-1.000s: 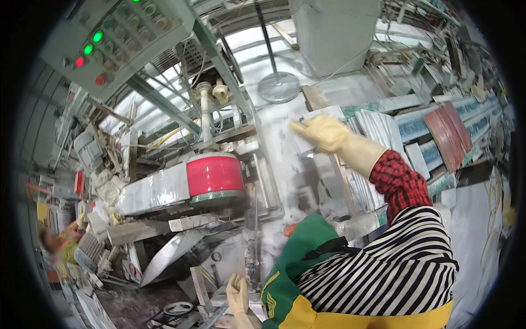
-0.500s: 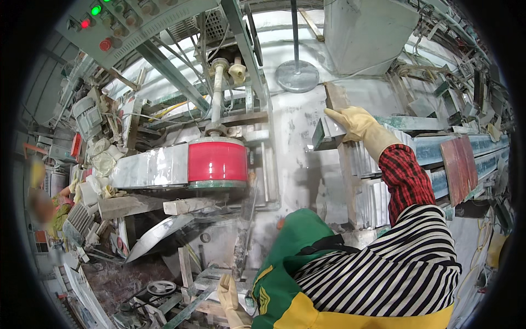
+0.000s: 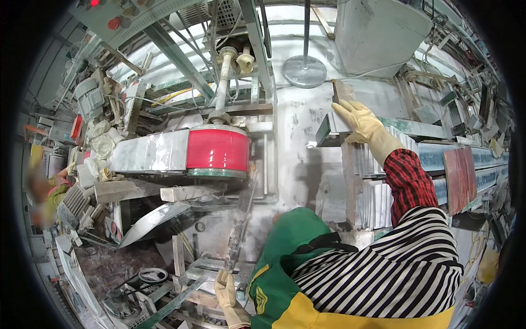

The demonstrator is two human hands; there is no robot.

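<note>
My right hand (image 3: 361, 125), in a cream rubber glove, rests on the end of a pale stone piece (image 3: 338, 122) at the near end of a row of stacked slabs. Its fingers are stretched out over the top, with the thumb lower against the side. Below the palm, white slabs (image 3: 378, 205) stand on edge, packed side by side. My left hand (image 3: 226, 288), also gloved, hangs low beside my green apron (image 3: 290, 241). Its fingers are partly extended and nothing shows in them. Nearest to it is a wooden and metal frame (image 3: 200, 285).
A red drum (image 3: 217, 149) carries a pale belt (image 3: 150, 151) on the left. Above it sits a control panel (image 3: 126, 19). A round-based stand (image 3: 304, 71) is at the back, and a reddish board (image 3: 459, 180) leans on the right. At far left is another person (image 3: 41, 192), blurred.
My right hand's fingers have straightened and lie flatter over the stone piece. My left hand has shifted slightly up. The view has tilted a little, so the control panel shows less.
</note>
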